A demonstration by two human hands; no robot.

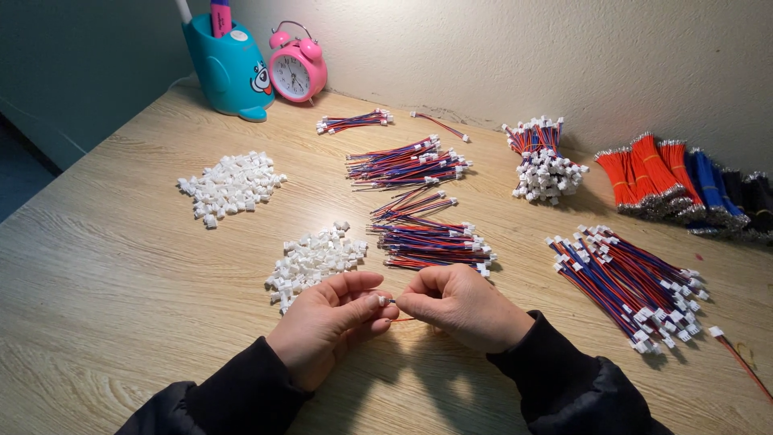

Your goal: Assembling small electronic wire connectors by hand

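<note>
Between the fingertips (378,301), a white connector (383,300), apparently touching the wire (400,319).

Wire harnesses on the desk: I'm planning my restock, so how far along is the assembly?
Done: piles of red-and-blue wires with white plugs fitted, plus more finished bundles. In hand: left hand pinches a white connector while right hand feeds a wire into it. Left: two heaps of loose white connectors and bundles of bare red and blue wires.

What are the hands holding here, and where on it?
The left hand pinches a small white connector at its fingertips; the right hand pinches a thin red wire close to its end, meeting the connector.
</note>
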